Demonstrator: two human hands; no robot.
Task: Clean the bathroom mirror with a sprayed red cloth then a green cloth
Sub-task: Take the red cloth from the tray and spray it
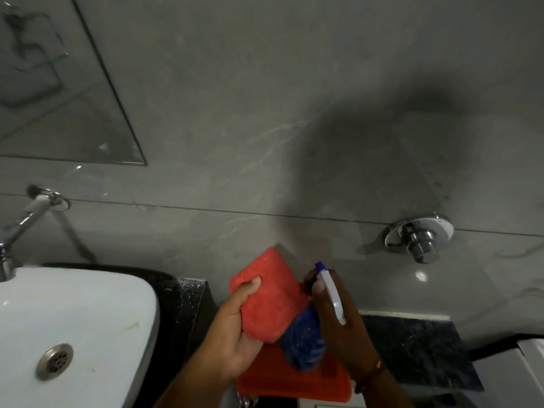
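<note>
My left hand [235,331] grips a folded red cloth [270,293] and holds it upright in front of the grey wall. Right beside it my right hand [338,319] holds a blue spray bottle [303,343] with a white trigger head, and its blue nozzle [319,266] points up and left, close to the cloth. A finger rests near the trigger. The mirror [59,92] hangs on the wall at the upper left. No green cloth is in view.
A white basin [73,319] with a metal drain [55,361] fills the lower left, with a chrome tap [20,228] over it. An orange object [294,381] lies below my hands. A chrome wall valve [419,237] sticks out at right above a dark marble ledge [424,354].
</note>
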